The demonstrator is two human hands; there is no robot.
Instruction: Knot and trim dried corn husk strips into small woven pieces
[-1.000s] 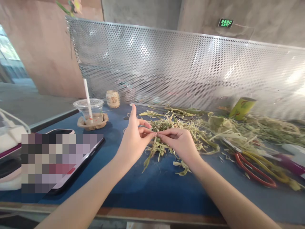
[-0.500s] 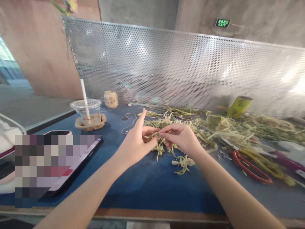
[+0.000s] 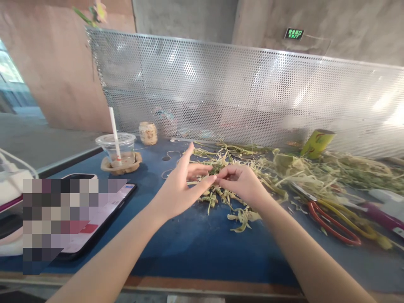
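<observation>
My left hand (image 3: 178, 187) is above the mat, its index finger pointing up and the thumb stretched to the right, apart from the other fingers. A pale green strip shows in the crook of that thumb; whether it is gripped I cannot tell. Fingertips of my right hand (image 3: 241, 183) are pinched together at the left thumb's tip. What they pinch is too small to make out. Under and behind both hands lies a loose heap of dried plant strips (image 3: 225, 158). A curled dry husk piece (image 3: 243, 218) rests in front of the right hand.
Red-handled scissors (image 3: 334, 223) lie right, beside more dried stalks (image 3: 353, 174) and a yellow-green cylinder (image 3: 317, 143). At left stand a plastic cup with straw (image 3: 118, 147), a small woven jar (image 3: 148, 133) and a phone (image 3: 107, 214). A perforated metal screen (image 3: 221, 84) borders the back.
My left thumb has moved slightly right and now meets the right fingertips, while the left fingers have separated from them. The view has shifted slightly.
</observation>
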